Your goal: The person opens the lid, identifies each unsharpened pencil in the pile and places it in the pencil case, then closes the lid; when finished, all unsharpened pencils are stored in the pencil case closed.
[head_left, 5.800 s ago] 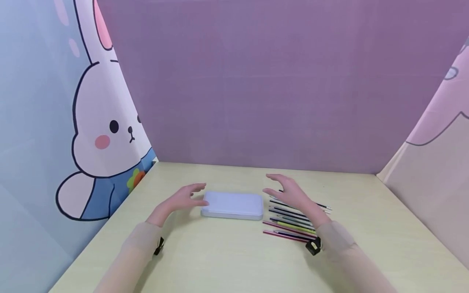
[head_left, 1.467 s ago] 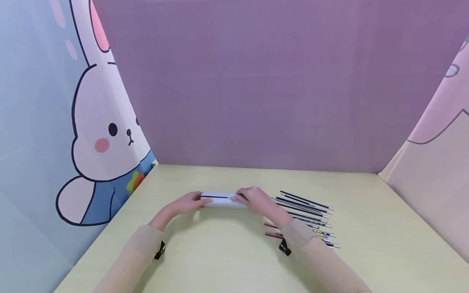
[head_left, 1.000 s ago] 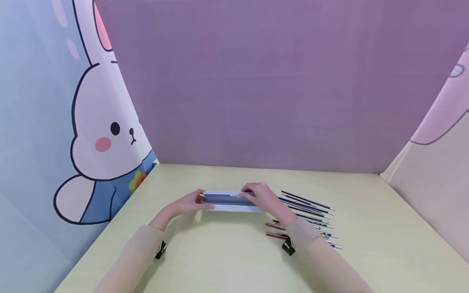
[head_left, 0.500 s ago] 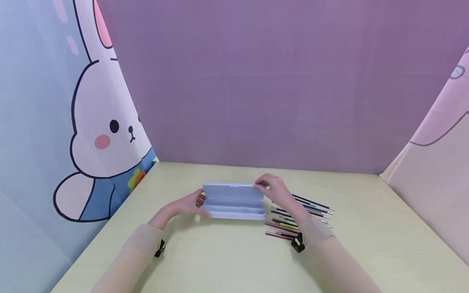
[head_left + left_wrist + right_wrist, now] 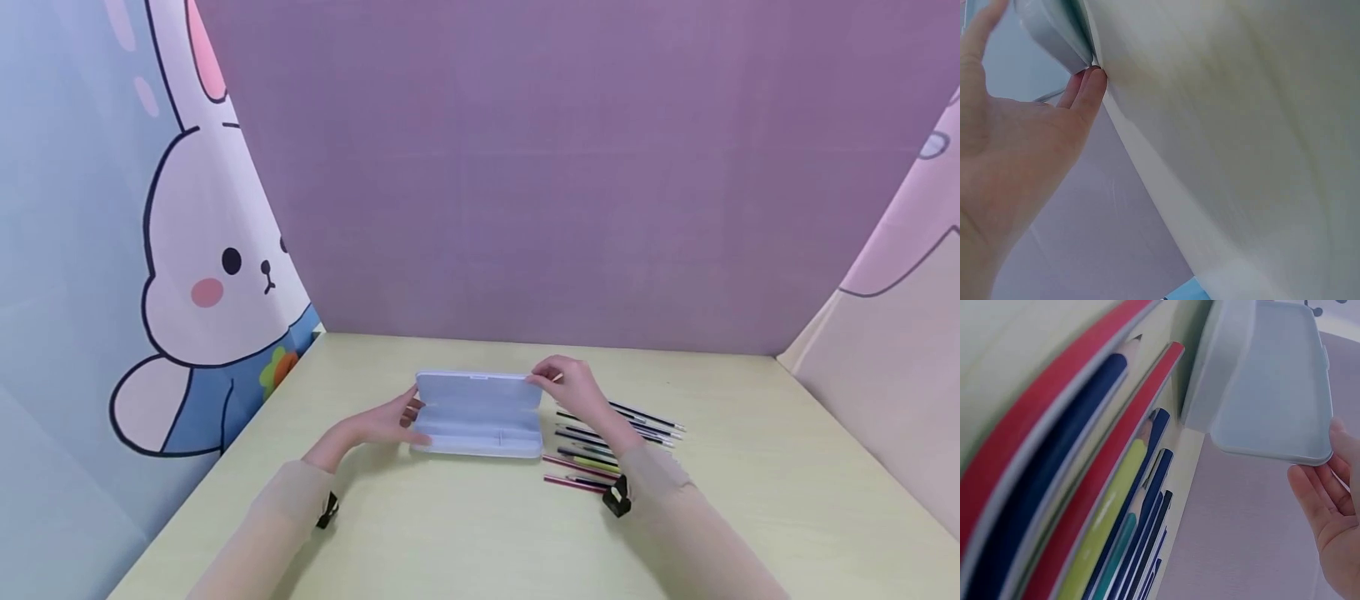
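One case (image 5: 465,445) | right hand (image 5: 575,390) pinching corner of lid (image 5: 476,392) | left hand (image 5: 379,422) seemingly gripping case's left end

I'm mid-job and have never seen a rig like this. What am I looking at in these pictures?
No machine here: these are a person's two bare hands. The wide picture is taken from the person's head, looking forward and down; the other two come from the left and right wrists, each facing that hand's work. On the pale table, loose pencils lie to the right of an open case, its lid raised. The left hand grips the case's left end; the right hand pinches the lid's upper right corner.
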Tool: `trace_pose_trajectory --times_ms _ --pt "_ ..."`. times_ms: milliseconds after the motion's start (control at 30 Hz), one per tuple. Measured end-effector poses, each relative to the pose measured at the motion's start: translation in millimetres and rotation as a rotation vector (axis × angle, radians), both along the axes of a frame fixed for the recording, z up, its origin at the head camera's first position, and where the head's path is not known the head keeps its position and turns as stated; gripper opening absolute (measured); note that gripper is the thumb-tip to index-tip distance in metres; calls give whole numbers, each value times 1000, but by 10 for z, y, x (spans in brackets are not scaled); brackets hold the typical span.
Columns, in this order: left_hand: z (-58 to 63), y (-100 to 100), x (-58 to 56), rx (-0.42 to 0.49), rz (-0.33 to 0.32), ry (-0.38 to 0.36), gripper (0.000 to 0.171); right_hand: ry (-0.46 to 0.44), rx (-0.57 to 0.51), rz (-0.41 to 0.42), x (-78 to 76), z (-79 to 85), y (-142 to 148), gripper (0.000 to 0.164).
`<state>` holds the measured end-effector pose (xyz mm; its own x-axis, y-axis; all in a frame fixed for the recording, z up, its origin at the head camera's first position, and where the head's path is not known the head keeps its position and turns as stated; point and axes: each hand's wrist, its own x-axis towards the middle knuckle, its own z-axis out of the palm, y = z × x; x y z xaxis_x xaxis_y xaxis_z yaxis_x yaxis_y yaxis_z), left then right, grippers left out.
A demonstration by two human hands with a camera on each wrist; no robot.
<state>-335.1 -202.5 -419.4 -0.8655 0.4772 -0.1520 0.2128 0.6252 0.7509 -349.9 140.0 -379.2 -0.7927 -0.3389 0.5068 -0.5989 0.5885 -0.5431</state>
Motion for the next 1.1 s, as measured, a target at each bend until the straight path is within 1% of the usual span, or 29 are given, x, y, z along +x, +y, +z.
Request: trace_pose_trajectory --times_ms 200,333,467,600,700,800,867,933,1100 --pt "-27 -20 -10 33 -26 4 110 -48 -31 -33 -25 -4 18 13" --pt "-40 -30 -15 45 -43 17 108 -76 -77 -58 -69 -23 35 11" --pt "-45 -32 -22 49 -51 33 106 -97 -91 -82 -87 -33 48 12" --pt "-36 -35 -19 24 -52 50 103 -95 -47 -92 -91 -38 60 19" --pt "-26 -34 -14 11 -44 50 100 -84 22 -69 -99 -56 73 26" --pt "-21 -36 -14 -1 -50 54 95 -95 92 -39 -100 -82 80 32" --pt "-24 -36 -16 -16 -52 59 92 -122 139 -33 -85 -88 82 35" --pt "-24 -37 -14 -29 -59 68 89 -166 174 -20 -67 -97 89 38" --pt "-18 -31 3 -56 -48 85 87 -354 234 -2 -48 -166 89 48"
